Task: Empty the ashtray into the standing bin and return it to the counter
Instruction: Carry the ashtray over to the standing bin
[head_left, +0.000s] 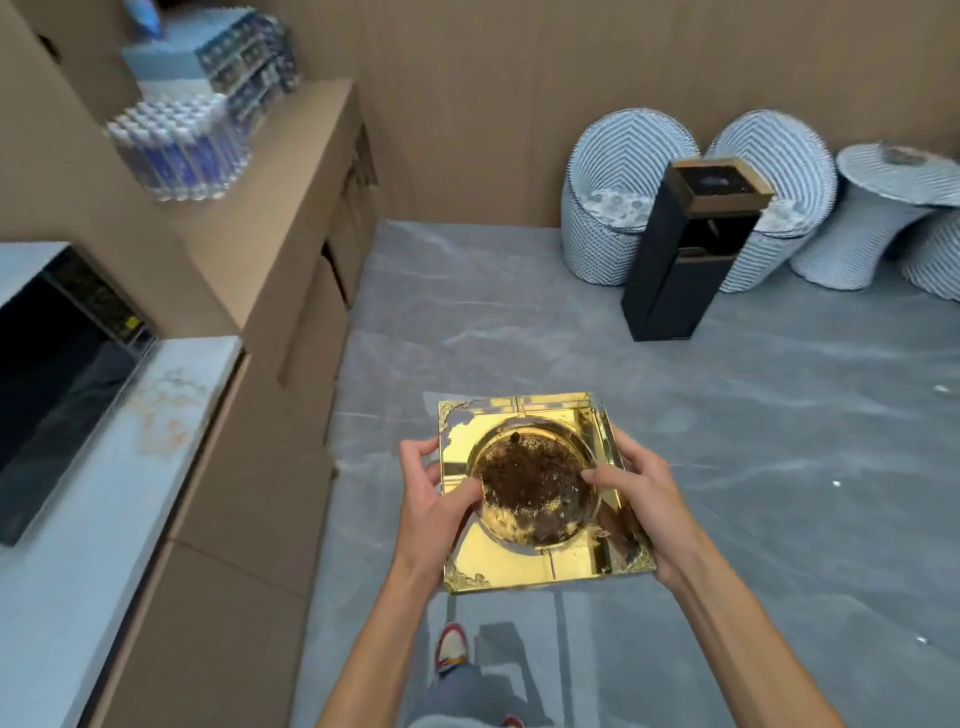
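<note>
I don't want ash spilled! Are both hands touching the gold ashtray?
Touching. The head view shows the left hand and right hand gripping opposite sides of the ashtray, thumbs on its top.

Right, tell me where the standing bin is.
In the head view, the black standing bin is on the floor ahead and to the right, in front of two woven chairs, well beyond the ashtray held in both hands.

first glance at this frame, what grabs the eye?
The square gold ashtray at centre, full of dark ash, held by the left hand and right hand. Next, the tall black bin standing on the floor ahead to the right, in front of striped wicker chairs.
</note>
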